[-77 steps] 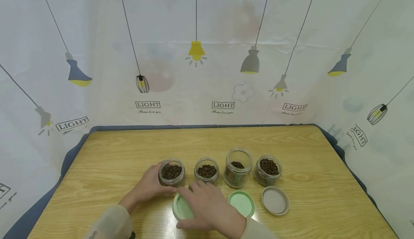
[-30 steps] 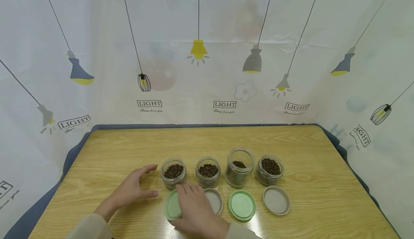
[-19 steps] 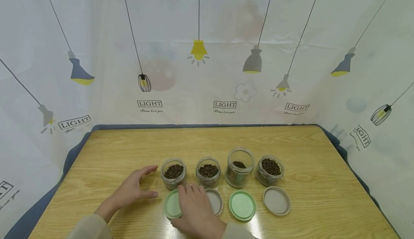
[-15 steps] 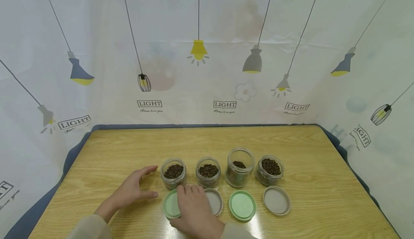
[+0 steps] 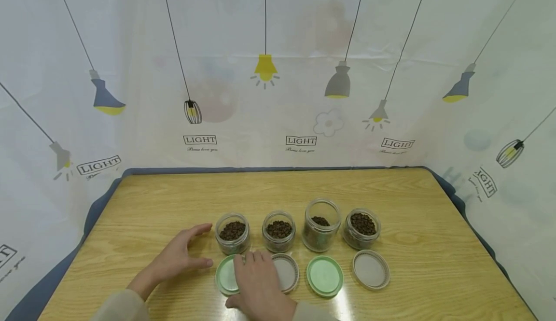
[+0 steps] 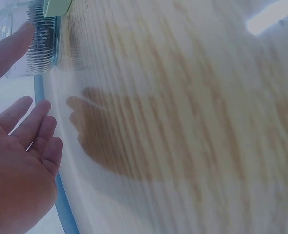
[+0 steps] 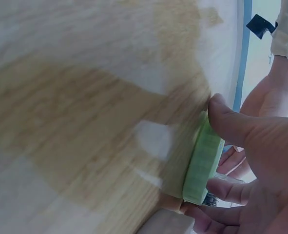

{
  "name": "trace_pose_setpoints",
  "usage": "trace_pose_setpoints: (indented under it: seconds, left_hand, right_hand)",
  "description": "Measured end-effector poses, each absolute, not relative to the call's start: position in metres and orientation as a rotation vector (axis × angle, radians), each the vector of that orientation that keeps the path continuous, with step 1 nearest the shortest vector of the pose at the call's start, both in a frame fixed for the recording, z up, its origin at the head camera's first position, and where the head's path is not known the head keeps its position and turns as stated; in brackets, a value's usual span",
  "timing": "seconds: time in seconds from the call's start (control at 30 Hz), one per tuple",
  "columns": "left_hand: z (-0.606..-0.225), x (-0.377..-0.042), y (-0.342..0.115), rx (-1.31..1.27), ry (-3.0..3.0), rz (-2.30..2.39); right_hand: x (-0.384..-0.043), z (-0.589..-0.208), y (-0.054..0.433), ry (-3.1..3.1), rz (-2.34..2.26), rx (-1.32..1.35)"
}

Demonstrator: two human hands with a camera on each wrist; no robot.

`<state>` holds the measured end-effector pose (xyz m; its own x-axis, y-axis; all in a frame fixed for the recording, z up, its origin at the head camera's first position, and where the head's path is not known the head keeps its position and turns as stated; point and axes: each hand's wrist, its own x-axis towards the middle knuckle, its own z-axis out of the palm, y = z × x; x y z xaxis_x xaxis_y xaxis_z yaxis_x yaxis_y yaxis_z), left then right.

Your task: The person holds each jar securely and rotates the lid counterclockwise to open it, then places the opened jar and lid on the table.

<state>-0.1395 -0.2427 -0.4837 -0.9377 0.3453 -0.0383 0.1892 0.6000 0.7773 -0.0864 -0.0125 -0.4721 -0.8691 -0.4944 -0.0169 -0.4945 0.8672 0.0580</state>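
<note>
My right hand (image 5: 259,282) is low over the left green lid (image 5: 227,276), which lies flat on the table. In the right wrist view, the thumb and fingertips (image 7: 226,190) are around the edge of that lid, fingers spread rather than curled tightly. My left hand (image 5: 175,256) is held beside the leftmost glass jar (image 5: 232,244), thumb and fingers apart, with nothing in it. Coffee beans (image 5: 232,230) partly fill this jar. Part of a white lid (image 5: 287,272) shows just right of my right hand, which covers its left side.
Three more open jars with coffee beans continue the row: a short jar (image 5: 279,244), a taller jar (image 5: 321,239) and another short jar (image 5: 361,239). In front lie a second green lid (image 5: 325,276) and a second white lid (image 5: 371,269). A printed cloth (image 5: 243,118) hangs behind the table (image 5: 434,239).
My left hand has let go of the leftmost jar and drawn back left. My right hand has moved left with the green lid, and its thumb and fingers have since spread at the lid's edge.
</note>
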Motion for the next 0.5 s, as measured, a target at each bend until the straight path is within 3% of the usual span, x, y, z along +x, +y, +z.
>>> trace_pose_setpoints:
  seconds: [0.5]
  left_hand:
    - [-0.482,-0.139,-0.242,0.492,2.68,1.213]
  right_hand:
    - [-0.086,-0.451,0.011,3.082,0.0,-0.894]
